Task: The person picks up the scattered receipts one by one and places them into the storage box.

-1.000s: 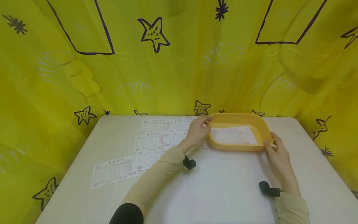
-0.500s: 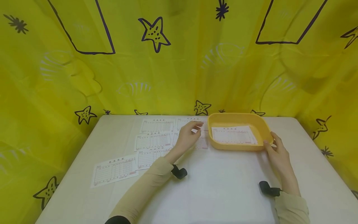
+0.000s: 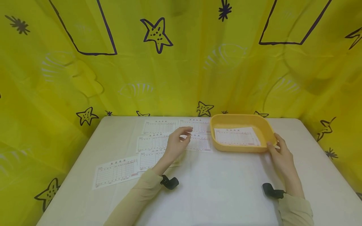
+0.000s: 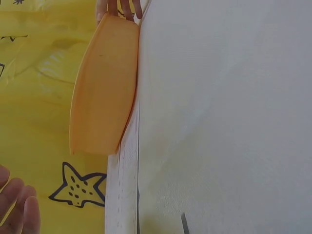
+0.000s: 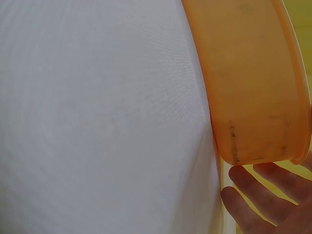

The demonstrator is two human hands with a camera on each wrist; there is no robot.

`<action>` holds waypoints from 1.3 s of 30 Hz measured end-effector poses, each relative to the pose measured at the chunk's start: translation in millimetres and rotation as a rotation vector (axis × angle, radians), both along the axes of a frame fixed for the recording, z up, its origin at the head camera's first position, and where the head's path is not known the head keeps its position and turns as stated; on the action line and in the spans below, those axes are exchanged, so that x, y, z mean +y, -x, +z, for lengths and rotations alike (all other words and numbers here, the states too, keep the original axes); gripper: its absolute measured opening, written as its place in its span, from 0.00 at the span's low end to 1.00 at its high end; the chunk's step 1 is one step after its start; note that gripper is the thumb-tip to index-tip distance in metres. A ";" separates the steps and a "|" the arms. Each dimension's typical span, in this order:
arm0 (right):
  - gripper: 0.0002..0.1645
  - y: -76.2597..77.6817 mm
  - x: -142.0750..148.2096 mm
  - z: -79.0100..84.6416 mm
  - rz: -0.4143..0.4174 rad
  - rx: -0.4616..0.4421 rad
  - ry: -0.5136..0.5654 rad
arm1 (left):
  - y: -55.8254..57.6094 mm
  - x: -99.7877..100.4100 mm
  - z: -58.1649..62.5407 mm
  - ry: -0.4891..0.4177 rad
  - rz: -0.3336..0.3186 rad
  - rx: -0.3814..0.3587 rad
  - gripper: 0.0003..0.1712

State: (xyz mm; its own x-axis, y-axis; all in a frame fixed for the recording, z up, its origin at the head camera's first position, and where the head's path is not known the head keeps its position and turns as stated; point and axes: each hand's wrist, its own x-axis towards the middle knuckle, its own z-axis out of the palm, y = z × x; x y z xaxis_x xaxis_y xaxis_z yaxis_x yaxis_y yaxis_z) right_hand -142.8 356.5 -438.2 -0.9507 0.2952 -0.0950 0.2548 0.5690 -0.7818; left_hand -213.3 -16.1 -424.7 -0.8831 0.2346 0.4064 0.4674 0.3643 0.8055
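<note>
A yellow plastic tray (image 3: 240, 149) stands at the back right of the white table, with printed paper forms (image 3: 234, 137) lying inside it. My right hand (image 3: 282, 160) holds its front right corner, thumb at the rim; in the right wrist view the fingers (image 5: 258, 195) reach the end of the tray (image 5: 253, 83). My left hand (image 3: 175, 144) hovers over several forms laid out left of the tray, fingers loosely bent and holding nothing. It partly hides the forms beneath. In the left wrist view, its fingertips (image 4: 19, 209) are apart from the tray (image 4: 105, 87).
One form (image 3: 116, 172) lies at a slant, farthest left and nearest the front of the group. Behind the table's back edge hangs a yellow curtain (image 3: 181, 72) with starfish drawings. Black bands with small devices (image 3: 170, 182) sit on both wrists.
My left hand has let go of the tray's left rim and moved left and a little toward the front, over the forms. The right hand and tray have stayed in place.
</note>
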 end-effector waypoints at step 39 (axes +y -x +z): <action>0.44 -1.3 -1.6 1.4 -0.007 -0.027 0.007 | -58.5 -193.6 -2.7 -0.017 0.581 0.041 0.17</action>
State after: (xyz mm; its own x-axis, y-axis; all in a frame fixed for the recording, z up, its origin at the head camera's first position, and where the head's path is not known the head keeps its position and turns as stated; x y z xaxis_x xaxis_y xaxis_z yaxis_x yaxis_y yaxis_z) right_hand -141.5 354.9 -436.8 -0.9457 0.3011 -0.1228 0.2799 0.5615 -0.7787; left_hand -154.8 -209.7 -427.4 -0.8482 -0.2908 0.4427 0.2259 0.5574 0.7989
